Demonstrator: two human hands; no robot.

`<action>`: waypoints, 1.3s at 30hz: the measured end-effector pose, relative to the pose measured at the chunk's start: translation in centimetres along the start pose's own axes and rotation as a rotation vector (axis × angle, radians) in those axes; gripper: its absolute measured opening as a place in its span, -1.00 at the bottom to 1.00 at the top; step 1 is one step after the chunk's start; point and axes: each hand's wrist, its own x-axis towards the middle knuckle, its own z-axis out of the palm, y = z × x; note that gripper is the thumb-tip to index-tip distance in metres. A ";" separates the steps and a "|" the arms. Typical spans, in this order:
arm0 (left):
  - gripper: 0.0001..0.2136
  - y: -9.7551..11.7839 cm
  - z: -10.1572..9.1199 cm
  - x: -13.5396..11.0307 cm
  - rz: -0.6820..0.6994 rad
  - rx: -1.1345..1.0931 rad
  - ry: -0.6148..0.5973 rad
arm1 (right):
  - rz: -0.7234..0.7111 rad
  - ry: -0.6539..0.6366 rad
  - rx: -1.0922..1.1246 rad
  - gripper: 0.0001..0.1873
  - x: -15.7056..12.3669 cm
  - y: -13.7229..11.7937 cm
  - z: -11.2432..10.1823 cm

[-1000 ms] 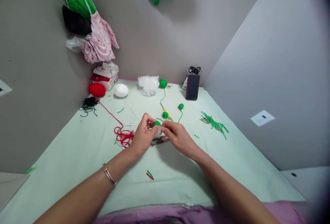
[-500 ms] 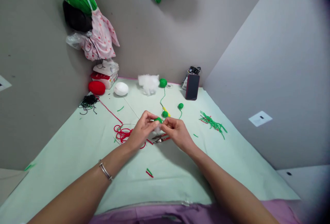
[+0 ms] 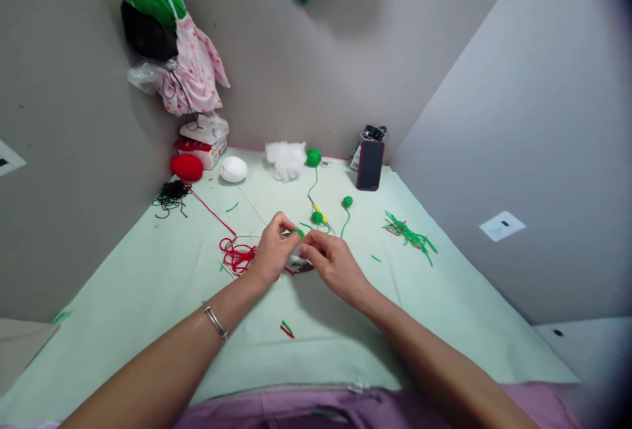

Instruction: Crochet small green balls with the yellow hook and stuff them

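Note:
My left hand (image 3: pixel 271 251) pinches a small green crocheted piece (image 3: pixel 298 233) between thumb and fingers above the table. Against its right side, my right hand (image 3: pixel 334 261) is closed, its thumb and forefinger pressed together at a tuft of white stuffing (image 3: pixel 295 260). The fingers partly cover both the piece and the tuft. Under the hands lies a pair of thread snips (image 3: pixel 302 268), mostly hidden. Loose red yarn (image 3: pixel 237 256) is tangled beside my left hand. Just beyond the hands sits a green ball (image 3: pixel 316 217) with a yellow-handled crochet hook (image 3: pixel 320 212).
At the back stand a red yarn ball (image 3: pixel 187 168), a white yarn ball (image 3: pixel 234 170), a heap of stuffing (image 3: pixel 286 160), a green yarn ball (image 3: pixel 313 157) and a phone (image 3: pixel 370 166). Green yarn scraps (image 3: pixel 409 235) lie right, black yarn (image 3: pixel 171 197) left. A pink spotted bag (image 3: pixel 195 67) hangs above.
My right hand has shifted slightly left and rolled over the green piece, covering more of it and the snips. A green yarn strand now shows beyond the hands.

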 end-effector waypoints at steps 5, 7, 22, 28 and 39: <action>-0.85 0.2 -0.2 -0.4 -0.072 -0.050 -0.045 | 0.006 0.056 -0.006 -0.77 0.8 1.3 0.1; -0.81 0.6 -0.3 -0.6 -0.075 -0.086 -0.096 | 0.013 0.075 0.000 -0.76 1.1 1.5 -0.3; -0.74 0.2 -0.1 -0.2 0.003 -0.027 -0.084 | -0.018 -0.042 -0.062 -0.72 0.1 0.1 -1.0; -0.79 0.0 -0.3 0.2 -0.004 -0.048 0.018 | -0.061 -0.009 -0.090 -0.68 -0.1 0.3 0.8; -0.67 1.5 -1.9 0.5 0.010 -0.202 0.054 | -0.009 0.082 -0.247 -0.63 3.6 3.2 -4.7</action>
